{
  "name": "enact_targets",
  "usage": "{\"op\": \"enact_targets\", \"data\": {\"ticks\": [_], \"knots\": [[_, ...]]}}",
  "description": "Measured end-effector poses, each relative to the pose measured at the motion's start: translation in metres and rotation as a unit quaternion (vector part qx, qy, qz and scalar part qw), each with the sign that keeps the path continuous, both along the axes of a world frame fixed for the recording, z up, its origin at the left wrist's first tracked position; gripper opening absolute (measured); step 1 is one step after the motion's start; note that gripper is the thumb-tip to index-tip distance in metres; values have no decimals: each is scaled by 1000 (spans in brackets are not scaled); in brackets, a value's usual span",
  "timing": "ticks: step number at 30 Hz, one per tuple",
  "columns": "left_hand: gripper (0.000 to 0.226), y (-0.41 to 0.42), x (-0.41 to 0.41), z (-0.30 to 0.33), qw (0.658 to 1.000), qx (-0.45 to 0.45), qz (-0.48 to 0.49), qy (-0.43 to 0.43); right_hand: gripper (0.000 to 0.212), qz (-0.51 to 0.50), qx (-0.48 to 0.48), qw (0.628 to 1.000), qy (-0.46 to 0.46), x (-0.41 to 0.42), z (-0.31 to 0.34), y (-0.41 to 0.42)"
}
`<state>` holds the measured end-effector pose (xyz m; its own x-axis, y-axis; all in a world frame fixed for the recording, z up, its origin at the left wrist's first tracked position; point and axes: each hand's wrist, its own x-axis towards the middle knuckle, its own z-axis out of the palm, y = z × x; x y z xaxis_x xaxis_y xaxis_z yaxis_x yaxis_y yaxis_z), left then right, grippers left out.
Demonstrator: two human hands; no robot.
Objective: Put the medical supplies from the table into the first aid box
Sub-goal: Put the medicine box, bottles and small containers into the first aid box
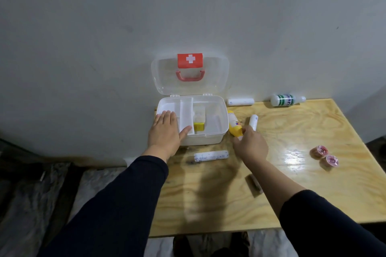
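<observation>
The white first aid box [215, 133] stands open at the table's far left, its clear lid [167, 77] leaning on the wall. Inside lie a yellow carton [198, 126] and a clear container [199, 115]. My left hand [167, 131] rests flat, fingers spread, on the box's left inner tray. My right hand [249, 142] closes its fingers around the lower end of a yellow bottle [233, 124] lying just right of the box. A white roll [253, 121] lies beside that hand.
A wrapped bandage roll [211, 155] lies in front of the box, another [240, 101] by the wall. A white and green bottle [287, 100] lies at the back. Two pink tape rolls [324, 155] sit at the right. A small dark flat item [254, 185] lies near my right forearm.
</observation>
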<state>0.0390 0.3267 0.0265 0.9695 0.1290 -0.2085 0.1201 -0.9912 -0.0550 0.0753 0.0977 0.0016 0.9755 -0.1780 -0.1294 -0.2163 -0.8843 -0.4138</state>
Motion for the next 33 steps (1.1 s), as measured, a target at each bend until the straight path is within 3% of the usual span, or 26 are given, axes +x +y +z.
{"op": "enact_targets", "data": {"ticks": [6,11,23,33], "knots": [[82,-1,-1,1,1000,-8,2,-1,28,-30,113,988,-101,12,27,-5],[84,0,0,3,1000,-17,2,-3,30,-49,207,968,-134,19,40,-6],[84,0,3,2,1000,-11,8,-10,33,39,244,934,-258,47,117,17],[84,0,1,2,1000,-10,4,-8,32,106,209,957,-172,51,85,55]]}}
